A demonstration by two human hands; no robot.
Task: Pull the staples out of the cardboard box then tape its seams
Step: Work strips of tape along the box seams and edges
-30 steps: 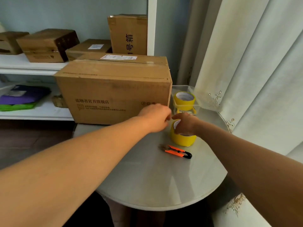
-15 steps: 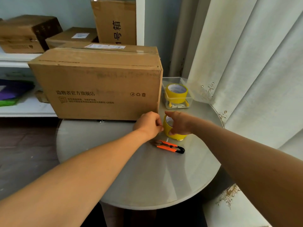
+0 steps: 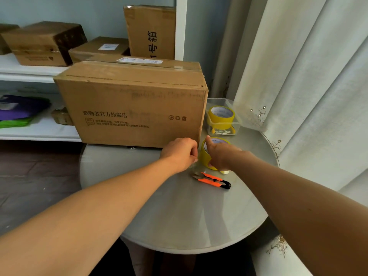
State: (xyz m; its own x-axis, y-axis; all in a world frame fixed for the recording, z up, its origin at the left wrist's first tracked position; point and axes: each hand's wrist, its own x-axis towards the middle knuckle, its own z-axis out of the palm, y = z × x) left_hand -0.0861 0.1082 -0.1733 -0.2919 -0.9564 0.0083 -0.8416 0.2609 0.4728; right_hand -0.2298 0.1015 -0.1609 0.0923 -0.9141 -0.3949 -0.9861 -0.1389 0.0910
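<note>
Since the earlier frame your hands have come nearer you and lower along the box's near right corner, and the view has swung so the box sits more to the centre. Your left hand [image 3: 180,152] is now at the bottom right corner of the cardboard box [image 3: 135,108], its grip curled tight with fingertips pinched together (whether a strip of clear tape is between them, I cannot tell; there is only a faint glint below the knuckles). Your right hand [image 3: 221,155] holds the yellow tape roll [image 3: 204,154] standing on edge on the table [image 3: 179,216], thumb up over its rim and fingers curled round its far side. The box stands on the table's far side, flaps closed. Just near of the roll lies an orange snipper [image 3: 213,179]. Behind it, a clear tub [image 3: 237,124] holds a second yellow roll [image 3: 221,116]. More boxes sit on the shelf [image 3: 29,73] behind.
</note>
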